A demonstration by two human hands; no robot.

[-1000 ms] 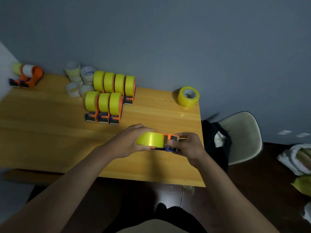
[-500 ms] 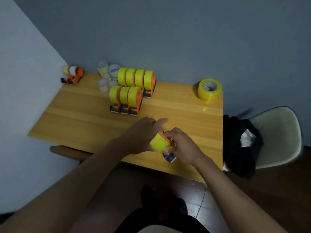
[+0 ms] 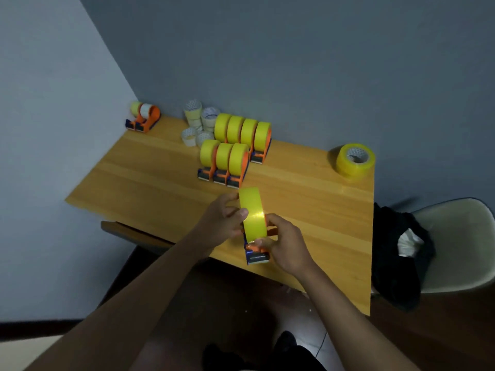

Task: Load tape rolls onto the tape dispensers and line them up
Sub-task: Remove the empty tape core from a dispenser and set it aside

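Both hands meet over the near edge of the light wooden desk (image 3: 150, 180). The left hand (image 3: 219, 223) grips the round yellow tape roll (image 3: 253, 215) from its nine o'clock side, thumb laid on the roll's shiny band and fingers curled behind its far edge. The right hand (image 3: 284, 243) grips the orange-and-blue plastic tape dispenser (image 3: 255, 254) from three o'clock, fingers wrapped round its orange body; the roll stands on edge in that dispenser, with the blue cutter end pointing to six o'clock.

At twelve o'clock from the hands stands a front row of three loaded orange dispensers (image 3: 223, 163), side by side and touching, and just behind it a back row of four loaded dispensers (image 3: 245, 132). At eleven o'clock from those rows sits a cluster of pale clear tape rolls (image 3: 198, 123), some stacked. Further toward ten o'clock, in the desk's far corner, is a lone orange dispenser with a whitish roll (image 3: 144, 116). A loose yellow tape roll (image 3: 355, 160) lies at two o'clock near the wall. A cream plastic chair (image 3: 460, 245) with dark clothing (image 3: 396, 266) on it stands at three o'clock
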